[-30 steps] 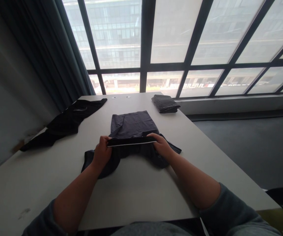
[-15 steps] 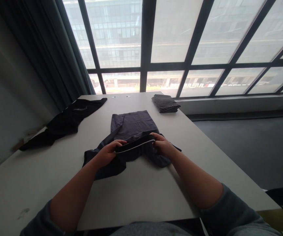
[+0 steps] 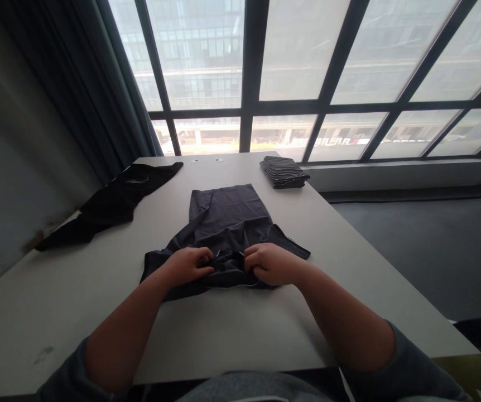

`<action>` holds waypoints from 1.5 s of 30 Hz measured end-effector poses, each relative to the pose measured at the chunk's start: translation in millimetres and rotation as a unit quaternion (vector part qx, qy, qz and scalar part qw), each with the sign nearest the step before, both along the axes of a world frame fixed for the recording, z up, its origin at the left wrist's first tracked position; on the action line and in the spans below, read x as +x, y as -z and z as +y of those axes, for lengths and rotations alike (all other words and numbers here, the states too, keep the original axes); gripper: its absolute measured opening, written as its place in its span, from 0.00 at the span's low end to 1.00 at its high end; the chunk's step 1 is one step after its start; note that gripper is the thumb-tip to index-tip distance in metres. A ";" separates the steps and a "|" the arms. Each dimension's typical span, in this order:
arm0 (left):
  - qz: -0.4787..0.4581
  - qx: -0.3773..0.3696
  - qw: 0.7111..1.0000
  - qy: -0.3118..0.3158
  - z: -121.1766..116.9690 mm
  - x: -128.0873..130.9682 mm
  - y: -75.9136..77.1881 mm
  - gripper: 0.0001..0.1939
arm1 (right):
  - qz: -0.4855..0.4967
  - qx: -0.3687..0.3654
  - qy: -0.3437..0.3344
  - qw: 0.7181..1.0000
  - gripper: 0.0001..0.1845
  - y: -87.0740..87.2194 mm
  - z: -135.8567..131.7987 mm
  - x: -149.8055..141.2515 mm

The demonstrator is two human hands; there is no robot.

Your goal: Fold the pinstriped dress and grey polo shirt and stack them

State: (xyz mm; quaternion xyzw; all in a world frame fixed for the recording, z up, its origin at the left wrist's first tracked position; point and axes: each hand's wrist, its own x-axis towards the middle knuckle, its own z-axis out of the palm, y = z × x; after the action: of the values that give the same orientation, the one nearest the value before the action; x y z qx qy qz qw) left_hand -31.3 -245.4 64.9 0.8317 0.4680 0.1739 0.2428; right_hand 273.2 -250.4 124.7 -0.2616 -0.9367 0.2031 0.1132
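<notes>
A dark grey T-shirt point(image 3: 224, 215) lies flat on the white table point(image 3: 232, 329), its body pointing away from me and its sleeves spread near me. My left hand point(image 3: 188, 266) and my right hand point(image 3: 268, 263) rest close together on the shirt's near edge. Both have their fingers curled and pinch the collar, which has a thin white trim, between them. The collar lies low against the table.
A black garment point(image 3: 112, 204) sprawls over the table's far left. A folded striped cloth point(image 3: 284, 172) sits at the far right corner. Dark curtains point(image 3: 77, 84) hang at the left, and a large window fills the back. The floor drops away on the right.
My hands were apart, holding the collar taut above the shirt. They have come together and lowered the collar onto the table. The shirt's near part now lies flatter.
</notes>
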 end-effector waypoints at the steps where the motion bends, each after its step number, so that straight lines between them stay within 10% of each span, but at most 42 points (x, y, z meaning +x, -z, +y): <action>1: 0.012 0.007 1.000 0.015 -0.5 0.9 0.2 0.13 | -0.014 -0.001 0.016 1.000 0.12 0.5 0.0 -1.0; 11: -0.068 0.069 0.994 -0.050 -4.6 4.5 -5.0 0.08 | -0.076 -0.012 0.253 0.964 0.08 36.4 9.1 -12.3; 20: -0.178 0.213 0.924 -0.262 -8.7 -1.2 -8.5 0.10 | 0.100 0.038 0.298 0.949 0.09 10.5 11.4 -5.0; 29: -0.118 0.253 0.959 -0.043 -18.9 21.9 -8.5 0.19 | 0.169 0.033 0.207 0.963 0.03 26.4 -0.4 -21.0; 40: -0.299 0.016 0.943 -0.146 -14.9 31.4 1.7 0.16 | 0.174 0.166 0.109 0.964 0.04 18.9 -0.6 -16.6; 45: -0.266 0.155 0.947 -0.095 -17.7 29.7 -2.0 0.13 | 0.187 0.113 0.157 0.963 0.02 21.8 -1.3 -17.7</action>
State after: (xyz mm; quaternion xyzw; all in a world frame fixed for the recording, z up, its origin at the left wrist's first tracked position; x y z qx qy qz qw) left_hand -1.6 -263.2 66.9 0.7342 0.4307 0.4815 0.2088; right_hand 255.5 -251.7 102.8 -0.3479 -0.8629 0.1213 0.3458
